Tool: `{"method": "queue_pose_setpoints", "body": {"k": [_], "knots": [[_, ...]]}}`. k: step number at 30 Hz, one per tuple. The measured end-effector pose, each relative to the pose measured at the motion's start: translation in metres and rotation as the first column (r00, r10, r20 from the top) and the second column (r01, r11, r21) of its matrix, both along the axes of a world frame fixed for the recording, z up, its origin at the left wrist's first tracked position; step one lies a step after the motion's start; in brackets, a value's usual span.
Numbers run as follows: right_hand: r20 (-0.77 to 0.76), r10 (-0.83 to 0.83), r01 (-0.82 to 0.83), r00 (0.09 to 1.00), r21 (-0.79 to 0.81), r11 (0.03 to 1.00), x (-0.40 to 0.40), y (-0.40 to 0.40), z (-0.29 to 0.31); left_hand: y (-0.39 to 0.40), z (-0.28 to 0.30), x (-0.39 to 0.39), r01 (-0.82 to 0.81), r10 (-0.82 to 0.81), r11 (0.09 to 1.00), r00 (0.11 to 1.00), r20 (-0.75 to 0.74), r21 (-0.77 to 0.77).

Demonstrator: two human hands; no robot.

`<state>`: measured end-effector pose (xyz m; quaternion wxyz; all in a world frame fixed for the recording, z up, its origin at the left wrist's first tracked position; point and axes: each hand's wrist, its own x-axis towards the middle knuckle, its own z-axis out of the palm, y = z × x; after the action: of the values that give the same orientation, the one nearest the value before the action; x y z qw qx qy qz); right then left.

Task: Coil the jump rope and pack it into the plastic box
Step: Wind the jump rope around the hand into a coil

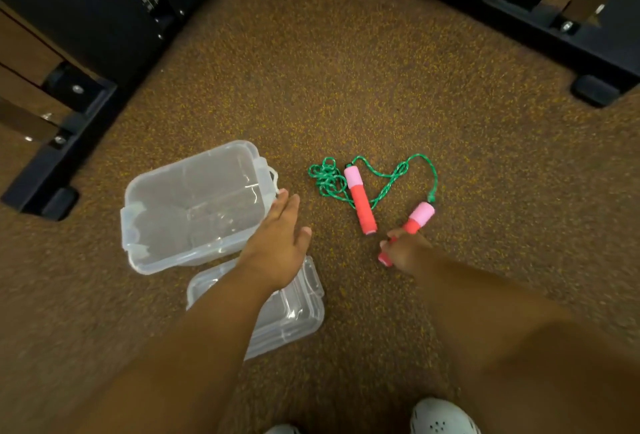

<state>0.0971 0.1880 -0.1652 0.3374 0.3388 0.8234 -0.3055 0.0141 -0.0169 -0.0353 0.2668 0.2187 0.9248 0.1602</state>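
A jump rope lies on the speckled brown floor: a green cord (377,182) tangled in a bunch at its left end, and two red handles with pink tops. One handle (360,198) lies free beside the bunch. My right hand (403,249) is closed around the lower part of the other handle (420,217). A clear plastic box (194,206) stands open to the left, with nothing in it. My left hand (282,238) hovers flat, fingers apart, over the box's right rim, holding nothing.
The clear lid (298,312) lies on the floor just below the box, partly under my left forearm. Black gym machine bases stand at far left (52,163) and top right (595,56). My white shoes (443,416) show at the bottom edge.
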Motion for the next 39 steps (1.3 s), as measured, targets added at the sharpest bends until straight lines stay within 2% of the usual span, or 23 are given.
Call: {"method": "queue_pose_setpoints", "body": {"k": [3,5,7,9,11,15,17,20,24,27,28,29,30,31,32,33,35,37,39], "knots": [[-0.015,-0.100,0.100,0.995,0.019,0.995,0.001,0.000,0.019,0.004,0.004,0.001,-0.009,0.009,1.000,1.000,-0.006,-0.013],[-0.035,-0.182,0.180,0.983,-0.049,0.982,0.000,0.001,0.031,0.007,0.012,0.002,-0.014,0.014,1.000,1.000,-0.004,-0.025],[-0.051,-0.210,0.206,0.976,-0.074,0.976,-0.003,0.003,0.049,0.011,0.023,0.005,-0.009,0.009,0.999,1.000,0.005,-0.033],[-0.071,-0.191,0.190,0.979,-0.024,0.982,-0.003,0.001,0.080,0.013,0.037,0.010,0.011,-0.010,0.999,1.000,0.004,-0.040],[-0.107,-0.099,0.102,0.989,0.022,0.995,-0.006,-0.003,0.124,0.013,0.052,0.017,0.039,-0.038,0.998,0.999,0.002,-0.045],[-0.116,0.226,-0.215,0.967,0.099,0.972,-0.009,-0.014,0.225,0.009,0.091,0.030,0.061,-0.061,0.998,0.998,-0.001,-0.029],[-0.167,0.342,-0.319,0.925,0.147,0.936,-0.002,-0.021,0.280,0.006,0.120,0.036,0.057,-0.057,0.998,0.998,-0.021,0.018],[-0.275,0.549,-0.440,0.789,0.371,0.818,0.009,-0.028,0.354,0.004,0.166,0.041,0.058,-0.050,0.989,0.997,-0.059,0.137],[-0.429,0.627,-0.364,0.650,0.548,0.753,0.022,-0.042,0.420,-0.002,0.220,0.044,0.001,0.050,0.962,0.982,-0.181,0.273],[-0.550,0.573,-0.228,0.607,0.570,0.789,0.035,-0.050,0.454,-0.003,0.259,0.043,-0.152,0.244,0.940,0.926,-0.289,0.306],[-0.606,0.540,-0.189,0.584,0.546,0.816,0.040,-0.053,0.462,-0.003,0.272,0.042,-0.227,0.318,0.922,0.906,-0.280,0.315],[-0.658,0.510,-0.159,0.555,0.518,0.841,0.047,-0.056,0.469,-0.003,0.284,0.043,-0.304,0.389,0.884,0.900,-0.196,0.356],[-0.702,0.480,-0.133,0.525,0.490,0.862,0.053,-0.059,0.473,-0.002,0.295,0.045,-0.396,0.445,0.815,0.895,-0.019,0.423],[-0.745,0.452,-0.109,0.491,0.462,0.880,0.059,-0.064,0.475,-0.002,0.304,0.050,-0.505,0.452,0.715,0.861,0.233,0.483],[-0.785,0.422,-0.087,0.454,0.433,0.897,0.067,-0.069,0.477,-0.004,0.312,0.054,-0.613,0.394,0.607,0.785,0.478,0.505],[-0.821,0.393,-0.068,0.414,0.403,0.913,0.074,-0.074,0.477,-0.006,0.319,0.057,-0.691,0.310,0.517,0.702,0.642,0.506],[-0.878,0.340,-0.060,0.337,0.340,0.939,0.091,-0.087,0.474,-0.012,0.328,0.062,-0.786,0.157,0.358,0.583,0.797,0.505],[-0.920,0.275,-0.076,0.279,0.264,0.961,0.108,-0.099,0.465,-0.017,0.342,0.065,-0.830,0.058,0.202,0.540,0.840,0.520],[-0.936,0.225,-0.132,0.272,0.195,0.972,0.122,-0.109,0.451,-0.023,0.358,0.070,-0.845,0.001,0.123,0.525,0.851,0.521]]}}
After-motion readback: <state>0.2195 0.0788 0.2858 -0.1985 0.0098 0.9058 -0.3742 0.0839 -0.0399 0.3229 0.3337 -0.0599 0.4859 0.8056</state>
